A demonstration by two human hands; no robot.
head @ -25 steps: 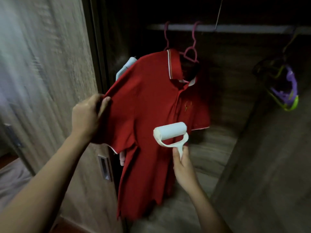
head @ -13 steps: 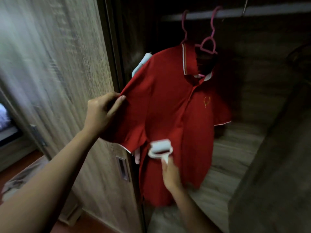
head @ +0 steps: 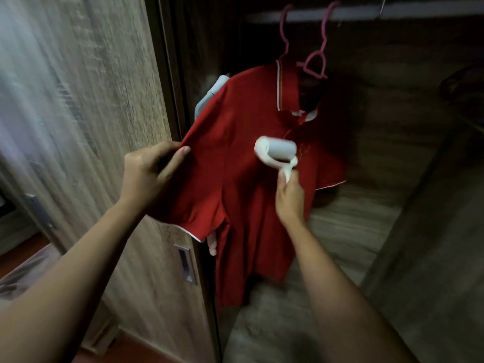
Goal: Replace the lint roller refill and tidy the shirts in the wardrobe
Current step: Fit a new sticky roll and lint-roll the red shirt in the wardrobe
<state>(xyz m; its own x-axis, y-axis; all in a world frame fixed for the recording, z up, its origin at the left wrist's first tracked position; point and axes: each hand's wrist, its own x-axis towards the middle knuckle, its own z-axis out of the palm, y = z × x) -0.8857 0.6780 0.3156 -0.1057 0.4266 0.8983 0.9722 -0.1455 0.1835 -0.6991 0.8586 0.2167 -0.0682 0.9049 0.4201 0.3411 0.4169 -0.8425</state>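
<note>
Two hands work at the wardrobe; far left stands its wood-grain door (head: 104,127), with a recessed pull (head: 186,265) low on its edge; the left hand (head: 149,174) pinches the sleeve seam of the red polo shirt (head: 243,205), the cloth drawn taut toward the door; a pale blue garment (head: 209,98) peeks from behind the shirt's shoulder; pink hangers (head: 323,35) hook over the rail (head: 419,9); the lint roller (head: 276,150) sits against the shirt's chest, beside the placket; the right hand (head: 289,197) grips its white handle from below.
</note>
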